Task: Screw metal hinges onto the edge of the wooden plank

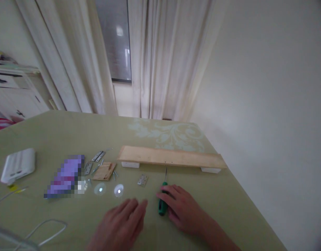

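Note:
My right hand [180, 205] is closed around a screwdriver [162, 205] with a green handle, which lies on the table. Its metal shaft points away from me, toward the front edge of a long wooden board [171, 157]. Two small dark holes show near that edge, and white blocks [130, 164] support the board near both ends. Left of the screwdriver, my left hand [121, 223] hovers low with its fingers stretched out and nothing visible in them; it is slightly blurred. Between the board and my hands lies a metal hinge [142, 180].
On the green-covered table [79, 223], a small wooden square [104, 171] lies among screws and more hinges [98, 156]. Farther left are a purple pixelated item [65, 177], a white device [19, 165] and a white cable [52, 221]. A wall borders the right.

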A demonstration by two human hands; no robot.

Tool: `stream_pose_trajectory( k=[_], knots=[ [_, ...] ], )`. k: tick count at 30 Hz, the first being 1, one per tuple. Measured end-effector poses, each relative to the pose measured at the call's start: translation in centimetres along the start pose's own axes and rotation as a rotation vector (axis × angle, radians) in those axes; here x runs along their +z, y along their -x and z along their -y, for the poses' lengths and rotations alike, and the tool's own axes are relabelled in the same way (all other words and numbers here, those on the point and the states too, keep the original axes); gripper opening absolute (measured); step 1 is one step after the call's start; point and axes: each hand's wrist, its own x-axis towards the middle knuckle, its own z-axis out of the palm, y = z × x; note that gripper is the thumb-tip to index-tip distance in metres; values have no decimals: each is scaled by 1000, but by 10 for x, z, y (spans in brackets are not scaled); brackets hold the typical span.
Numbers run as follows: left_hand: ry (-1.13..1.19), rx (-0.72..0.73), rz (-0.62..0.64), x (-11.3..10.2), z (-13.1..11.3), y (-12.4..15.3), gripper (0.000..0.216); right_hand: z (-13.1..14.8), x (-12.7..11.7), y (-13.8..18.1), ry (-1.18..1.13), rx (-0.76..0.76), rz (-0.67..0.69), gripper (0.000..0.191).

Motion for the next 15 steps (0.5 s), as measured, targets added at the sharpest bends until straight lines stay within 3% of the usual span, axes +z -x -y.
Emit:
stream_pose_trajectory(
  k=[3, 7, 12, 15],
  knots=[
    [-139, -243, 314, 22, 14, -49, 30, 2, -2, 5, -11, -2, -14, 58],
    [-239, -478, 570, 27, 29, -82, 32, 4, -3, 4, -45, -12, -30, 51],
    [-162, -528, 622, 28, 40, -72, 47, 3, -2, -1, -80, -13, -10, 48],
    [-46, -533, 553, 35, 45, -66, 37, 2, -1, -4, -71, -13, -1, 47]
  ],
)
